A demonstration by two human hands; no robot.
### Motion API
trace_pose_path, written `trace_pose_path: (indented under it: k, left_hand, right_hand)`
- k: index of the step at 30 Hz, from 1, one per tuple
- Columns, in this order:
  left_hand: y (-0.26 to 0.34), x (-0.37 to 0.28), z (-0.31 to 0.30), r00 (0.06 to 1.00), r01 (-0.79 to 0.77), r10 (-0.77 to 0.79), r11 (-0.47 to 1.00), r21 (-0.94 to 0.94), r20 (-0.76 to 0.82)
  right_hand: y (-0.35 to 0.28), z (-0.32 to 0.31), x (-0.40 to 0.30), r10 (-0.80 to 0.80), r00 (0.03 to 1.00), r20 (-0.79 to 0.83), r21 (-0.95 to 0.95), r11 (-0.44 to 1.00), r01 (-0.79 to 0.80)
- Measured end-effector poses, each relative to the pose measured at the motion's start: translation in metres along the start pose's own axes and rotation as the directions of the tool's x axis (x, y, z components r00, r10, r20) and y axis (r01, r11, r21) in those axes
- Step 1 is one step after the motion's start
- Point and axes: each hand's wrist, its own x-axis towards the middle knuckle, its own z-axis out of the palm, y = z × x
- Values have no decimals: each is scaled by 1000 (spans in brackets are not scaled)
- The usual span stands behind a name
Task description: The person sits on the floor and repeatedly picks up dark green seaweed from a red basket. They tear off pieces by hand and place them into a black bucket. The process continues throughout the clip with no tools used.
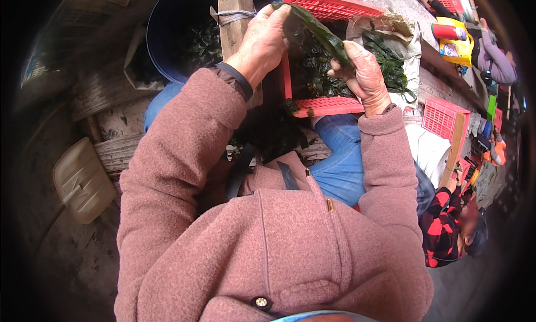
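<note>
A dark green strip of seaweed (pixel 316 28) is stretched between my two hands. My left hand (pixel 264 39) pinches its upper end, close beside an upright wooden post (pixel 235 33) bound with a pale tie. The lower end sits between the thumb and fingers of my right hand (pixel 361 73). Beneath the strip stands a red plastic basket (pixel 324 106) with more dark seaweed inside. A blue tub (pixel 151 41) to the left of the post also contains seaweed. Right of the basket, seaweed (pixel 389 64) lies on a pale woven sack (pixel 412 68).
A plastic shovel or scoop blade (pixel 83 181) stands at left. To the right are a pink crate (pixel 441 117), a white sack (pixel 427 148) and a wooden board (pixel 452 148). A person in a red-and-black top (pixel 441 225) sits nearby. Farther off are a yellow bag (pixel 454 50) and other people.
</note>
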Motion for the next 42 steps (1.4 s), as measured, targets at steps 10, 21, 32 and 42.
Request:
trace_pose_path:
  k: [10, 21, 32, 42]
  left_hand:
    - [-3, 4, -2, 999, 5, -8, 999, 53, 49]
    - [-4, -6, 7, 954, -91, 27, 975, 203, 300]
    - [-7, -16, 11, 928, -129, -58, 878, 461, 368]
    - [-10, -12, 11, 940, 170, -205, 974, 147, 271]
  right_hand:
    - [0, -8, -1, -189, 979, 71, 81, 980, 183]
    - [1, 6, -1, 182, 983, 27, -645, 755, -122]
    - [2, 27, 10, -578, 808, -113, -666, 648, 370]
    - [5, 31, 15, -542, 802, -252, -466, 794, 390]
